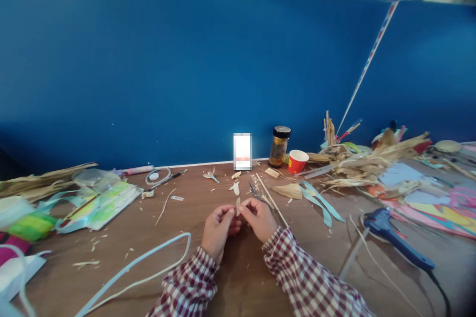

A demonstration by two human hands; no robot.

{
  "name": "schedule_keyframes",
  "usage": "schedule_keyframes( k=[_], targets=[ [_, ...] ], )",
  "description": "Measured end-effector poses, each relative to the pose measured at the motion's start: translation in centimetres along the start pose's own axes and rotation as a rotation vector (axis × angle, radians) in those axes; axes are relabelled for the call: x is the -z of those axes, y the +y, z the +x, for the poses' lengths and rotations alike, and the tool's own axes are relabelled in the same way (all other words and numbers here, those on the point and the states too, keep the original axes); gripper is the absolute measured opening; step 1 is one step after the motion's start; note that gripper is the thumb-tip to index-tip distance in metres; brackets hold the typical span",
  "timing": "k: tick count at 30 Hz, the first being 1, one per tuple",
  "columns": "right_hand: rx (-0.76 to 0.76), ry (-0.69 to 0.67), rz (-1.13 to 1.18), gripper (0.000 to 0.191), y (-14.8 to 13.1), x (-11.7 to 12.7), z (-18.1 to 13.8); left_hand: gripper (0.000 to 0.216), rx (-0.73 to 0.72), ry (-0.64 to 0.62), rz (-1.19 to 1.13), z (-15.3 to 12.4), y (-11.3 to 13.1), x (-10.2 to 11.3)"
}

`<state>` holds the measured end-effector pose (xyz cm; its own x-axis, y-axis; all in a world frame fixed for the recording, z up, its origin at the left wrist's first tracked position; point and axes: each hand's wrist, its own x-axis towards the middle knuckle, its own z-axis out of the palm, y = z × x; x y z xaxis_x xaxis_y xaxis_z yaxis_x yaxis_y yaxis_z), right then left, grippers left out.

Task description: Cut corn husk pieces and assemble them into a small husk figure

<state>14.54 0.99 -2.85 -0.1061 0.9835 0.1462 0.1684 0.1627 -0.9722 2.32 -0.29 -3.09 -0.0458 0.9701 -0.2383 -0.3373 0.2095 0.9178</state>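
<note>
Close together over the brown table, my two hands meet at a small pale piece of corn husk (238,204). My left hand (218,225) pinches it from the left between thumb and fingers. From the other side, the thumb and forefinger of my right hand (260,215) grip it too. Just beyond lie another pale husk scrap (236,188) and a pair of scissors (254,190), partly hidden by my right hand. A thin wooden stick (268,192) slants past the right wrist. A wider husk piece (288,190) lies to the right.
A dark-lidded jar (278,147) and a red paper cup (298,161) stand near the blue partition (208,69). At the right are a heap of dried husks (357,166) and a blue glue gun (397,240). A bent white strip (141,257) lies at front left.
</note>
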Motion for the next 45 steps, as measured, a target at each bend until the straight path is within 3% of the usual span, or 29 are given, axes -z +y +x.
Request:
schedule_keyframes(
  k=[7, 21, 45],
  targets=[
    [0.004, 0.041, 0.026, 0.020, -0.31, -0.07, -0.06, 0.032, -0.008, -0.074, 0.030, -0.41, 0.25, -0.12],
    [-0.032, 0.027, 0.120, 0.014, -0.47, -0.43, -0.22, 0.031, -0.002, 0.009, 0.018, 0.07, -0.17, 0.09],
    [0.010, 0.033, 0.094, 0.016, -0.43, -0.35, -0.24, 0.028, -0.032, -0.060, 0.085, -0.11, -0.38, 0.14]
  ],
)
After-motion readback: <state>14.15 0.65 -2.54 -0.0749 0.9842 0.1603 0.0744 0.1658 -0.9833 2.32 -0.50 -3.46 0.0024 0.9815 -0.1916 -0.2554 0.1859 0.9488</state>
